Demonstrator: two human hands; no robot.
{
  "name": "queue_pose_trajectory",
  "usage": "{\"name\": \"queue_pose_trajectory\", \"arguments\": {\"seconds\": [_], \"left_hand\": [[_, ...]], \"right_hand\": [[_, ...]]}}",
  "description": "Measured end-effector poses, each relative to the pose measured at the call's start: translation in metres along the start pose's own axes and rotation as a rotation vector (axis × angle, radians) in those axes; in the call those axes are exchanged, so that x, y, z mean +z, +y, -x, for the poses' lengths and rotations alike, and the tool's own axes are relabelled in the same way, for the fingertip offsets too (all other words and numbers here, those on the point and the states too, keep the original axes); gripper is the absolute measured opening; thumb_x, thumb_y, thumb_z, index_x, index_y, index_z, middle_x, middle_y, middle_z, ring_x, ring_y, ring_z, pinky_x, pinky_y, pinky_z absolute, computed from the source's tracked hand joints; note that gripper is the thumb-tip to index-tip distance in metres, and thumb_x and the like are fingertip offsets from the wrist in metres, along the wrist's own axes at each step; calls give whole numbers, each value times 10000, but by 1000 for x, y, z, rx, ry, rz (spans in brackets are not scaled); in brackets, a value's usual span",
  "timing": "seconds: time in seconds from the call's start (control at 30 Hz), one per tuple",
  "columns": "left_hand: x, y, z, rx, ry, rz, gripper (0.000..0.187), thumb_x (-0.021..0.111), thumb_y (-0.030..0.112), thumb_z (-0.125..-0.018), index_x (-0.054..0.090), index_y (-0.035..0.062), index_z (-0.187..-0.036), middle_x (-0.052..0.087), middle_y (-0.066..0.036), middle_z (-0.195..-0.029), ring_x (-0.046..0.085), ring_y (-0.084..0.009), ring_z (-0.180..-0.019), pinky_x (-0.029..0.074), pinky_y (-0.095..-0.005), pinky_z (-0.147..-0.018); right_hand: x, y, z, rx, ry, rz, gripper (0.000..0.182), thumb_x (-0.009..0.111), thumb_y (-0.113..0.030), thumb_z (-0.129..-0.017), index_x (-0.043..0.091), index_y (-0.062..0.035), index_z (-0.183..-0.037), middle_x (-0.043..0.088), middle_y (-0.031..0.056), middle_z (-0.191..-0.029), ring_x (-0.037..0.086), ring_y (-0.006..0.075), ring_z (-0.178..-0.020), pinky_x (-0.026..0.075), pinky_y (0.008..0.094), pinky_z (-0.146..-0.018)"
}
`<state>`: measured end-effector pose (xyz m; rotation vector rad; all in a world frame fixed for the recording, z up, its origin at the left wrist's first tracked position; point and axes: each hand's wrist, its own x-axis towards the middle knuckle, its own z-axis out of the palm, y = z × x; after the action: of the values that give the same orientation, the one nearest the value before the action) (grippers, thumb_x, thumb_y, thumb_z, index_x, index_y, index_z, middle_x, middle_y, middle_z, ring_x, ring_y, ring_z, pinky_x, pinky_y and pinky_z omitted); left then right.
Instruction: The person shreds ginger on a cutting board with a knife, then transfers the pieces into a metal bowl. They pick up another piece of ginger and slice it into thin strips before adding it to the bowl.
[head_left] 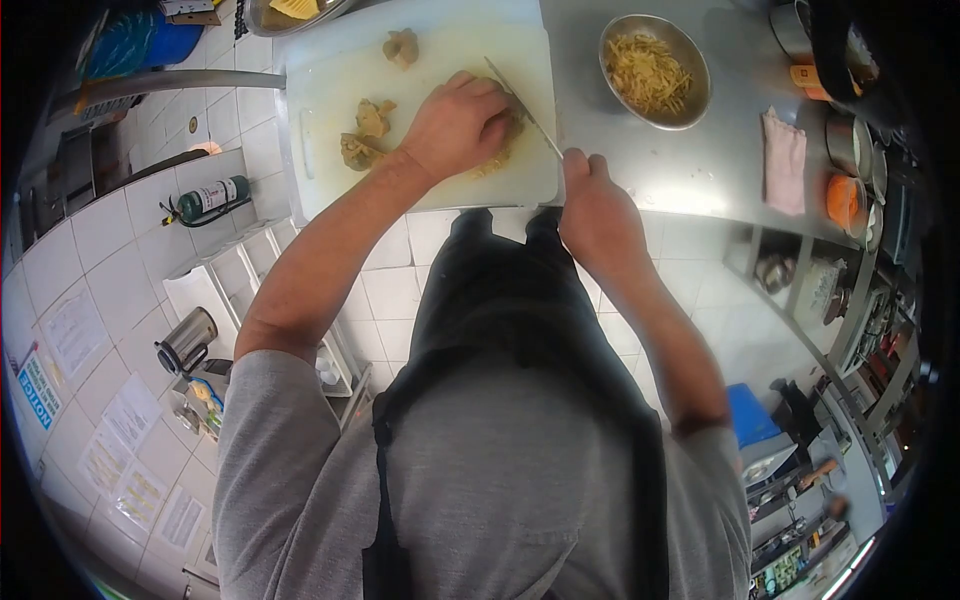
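A white cutting board (335,150) lies on the metal counter. My left hand (460,125) rests on it with bent fingers, pressed on a food piece mostly hidden beneath them. My right hand (600,210) is wrapped round the handle of a knife (528,112), whose blade slants up and left beside my left fingertips. Thin cut strips (492,166) lie under and below my left hand. Brownish, knobbly chunks (372,118) sit left of my left wrist, and another chunk (400,48) is near the board's far edge.
On the counter (610,165), a metal bowl (607,85) of pale yellow strips stands right of the board. Further right are a folded pink cloth (784,162) and a container of orange food (845,200). A metal tray (265,22) with something yellow is at the upper left.
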<state>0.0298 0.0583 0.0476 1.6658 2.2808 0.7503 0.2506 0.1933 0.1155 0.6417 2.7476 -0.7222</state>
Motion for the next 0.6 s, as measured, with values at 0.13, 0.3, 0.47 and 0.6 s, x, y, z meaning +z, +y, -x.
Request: {"name": "queue_pose_trajectory", "arguments": {"seconds": [0.13, 0.3, 0.47, 0.6], "left_hand": [[3, -2, 2, 13, 47, 7, 203, 762, 129, -918, 825, 92, -1107, 759, -78, -1138, 676, -335, -1130, 584, -440, -1016], [5, -2, 1, 19, 79, 22, 201, 770, 123, -915, 828, 92, -1105, 765, -78, -1135, 684, -331, -1110, 589, -443, -1010], [4, -2, 5, -3, 76, 28, 225, 781, 104, -900, 826, 83, -1120, 769, -80, -1143, 686, -335, -1109, 589, -448, -1004], [6, -2, 1, 19, 99, 31, 229, 781, 100, -901, 826, 83, -1124, 771, -78, -1140, 686, -334, -1113, 588, -449, -1007]], "right_hand": [[-21, -7, 7, -45, 14, 17, 265, 576, 32, -959, 512, 21, -1216, 651, 296, -1113, 754, 503, -873, 648, 561, -765], [-4, 0, -4, -8, -20, 33, 270, 583, 21, -953, 511, 22, -1214, 656, 298, -1111, 752, 509, -877, 647, 563, -766], [-19, -5, 4, -47, -20, 13, 260, 572, 11, -966, 510, 24, -1218, 657, 304, -1118, 752, 517, -884, 645, 575, -771], [-5, 1, -4, -15, -24, 10, 257, 573, 21, -959, 507, 24, -1208, 653, 311, -1114, 749, 524, -885, 643, 580, -771]]}}
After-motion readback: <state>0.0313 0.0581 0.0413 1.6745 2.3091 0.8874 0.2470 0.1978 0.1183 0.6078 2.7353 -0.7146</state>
